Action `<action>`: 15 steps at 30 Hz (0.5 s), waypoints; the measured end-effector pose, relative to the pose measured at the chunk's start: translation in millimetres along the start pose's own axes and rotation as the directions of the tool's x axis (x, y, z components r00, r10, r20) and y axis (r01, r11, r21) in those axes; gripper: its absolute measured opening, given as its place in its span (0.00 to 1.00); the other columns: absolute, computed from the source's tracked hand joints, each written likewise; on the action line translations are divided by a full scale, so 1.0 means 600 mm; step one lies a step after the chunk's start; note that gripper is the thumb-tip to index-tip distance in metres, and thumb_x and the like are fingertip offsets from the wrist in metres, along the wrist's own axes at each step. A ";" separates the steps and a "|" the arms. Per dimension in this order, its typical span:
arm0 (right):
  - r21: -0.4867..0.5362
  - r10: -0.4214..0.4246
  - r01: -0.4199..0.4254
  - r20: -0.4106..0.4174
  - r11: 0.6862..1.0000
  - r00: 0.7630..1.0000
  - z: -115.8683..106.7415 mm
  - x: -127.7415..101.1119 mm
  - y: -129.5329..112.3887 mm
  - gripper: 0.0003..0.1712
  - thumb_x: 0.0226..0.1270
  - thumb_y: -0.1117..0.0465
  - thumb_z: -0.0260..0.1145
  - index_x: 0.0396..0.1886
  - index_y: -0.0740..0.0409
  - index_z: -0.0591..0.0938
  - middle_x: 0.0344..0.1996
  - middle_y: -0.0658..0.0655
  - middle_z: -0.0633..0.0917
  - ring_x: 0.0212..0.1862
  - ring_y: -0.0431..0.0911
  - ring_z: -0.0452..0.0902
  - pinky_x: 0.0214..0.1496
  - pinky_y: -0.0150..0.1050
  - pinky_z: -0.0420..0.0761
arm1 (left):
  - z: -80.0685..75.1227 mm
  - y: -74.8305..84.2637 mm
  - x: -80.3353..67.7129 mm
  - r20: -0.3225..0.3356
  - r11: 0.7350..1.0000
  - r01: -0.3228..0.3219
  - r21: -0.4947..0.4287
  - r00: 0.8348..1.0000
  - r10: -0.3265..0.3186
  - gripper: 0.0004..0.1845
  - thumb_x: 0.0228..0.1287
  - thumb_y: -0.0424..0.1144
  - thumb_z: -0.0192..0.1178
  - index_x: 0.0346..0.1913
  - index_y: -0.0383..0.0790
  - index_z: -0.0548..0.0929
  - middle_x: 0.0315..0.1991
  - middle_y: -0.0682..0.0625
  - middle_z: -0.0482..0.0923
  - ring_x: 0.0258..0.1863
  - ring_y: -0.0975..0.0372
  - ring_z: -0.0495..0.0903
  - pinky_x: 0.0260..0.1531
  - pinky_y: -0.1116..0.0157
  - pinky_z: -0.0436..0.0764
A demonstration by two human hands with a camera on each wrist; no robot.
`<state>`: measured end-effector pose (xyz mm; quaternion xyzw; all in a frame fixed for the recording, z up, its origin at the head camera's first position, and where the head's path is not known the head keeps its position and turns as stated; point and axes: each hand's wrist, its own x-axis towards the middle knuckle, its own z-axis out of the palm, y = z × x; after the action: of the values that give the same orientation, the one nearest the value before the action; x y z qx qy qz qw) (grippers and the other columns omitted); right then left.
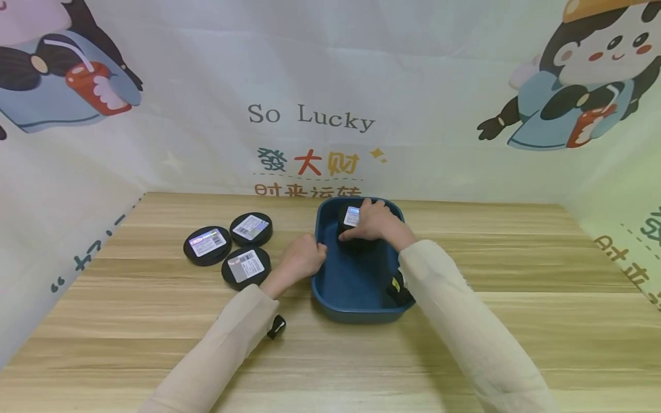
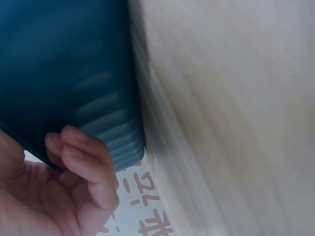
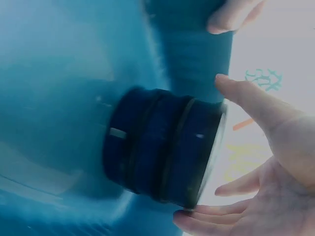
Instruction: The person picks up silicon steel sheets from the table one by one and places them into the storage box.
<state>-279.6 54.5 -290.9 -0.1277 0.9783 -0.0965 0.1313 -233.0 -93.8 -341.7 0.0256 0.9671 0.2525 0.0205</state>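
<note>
A dark blue plastic bin stands on the table. My left hand grips its left rim, with curled fingers against the outer wall in the left wrist view. Inside the bin's far end, a stack of black round discs stands, the top one carrying a white label. Around the top of this stack my right hand is spread. In the right wrist view its thumb is apart from the stack, and a fingertip is at the opposite edge; whether it touches, I cannot tell.
Three black round discs with white labels, a left one, a far one and a near one, lie left of the bin. A small black item is by the left sleeve. A black-and-yellow object sits in the bin's near right corner.
</note>
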 end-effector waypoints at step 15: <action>0.040 -0.101 0.108 -0.143 0.993 0.985 -0.026 -0.029 0.060 0.44 0.57 0.44 0.59 0.58 0.78 0.60 0.55 0.74 0.67 0.57 0.61 0.61 0.55 0.51 0.66 | 0.000 -0.001 -0.002 -0.022 1.000 -0.013 0.004 1.000 0.013 0.15 0.57 0.38 0.47 0.15 0.39 0.70 0.23 0.42 0.73 0.20 0.55 0.71 0.21 0.62 0.69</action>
<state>-275.7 96.2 -280.0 -0.1687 0.9745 -0.1354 0.0599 -231.6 -94.6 -342.0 0.0293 0.9675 0.2509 0.0083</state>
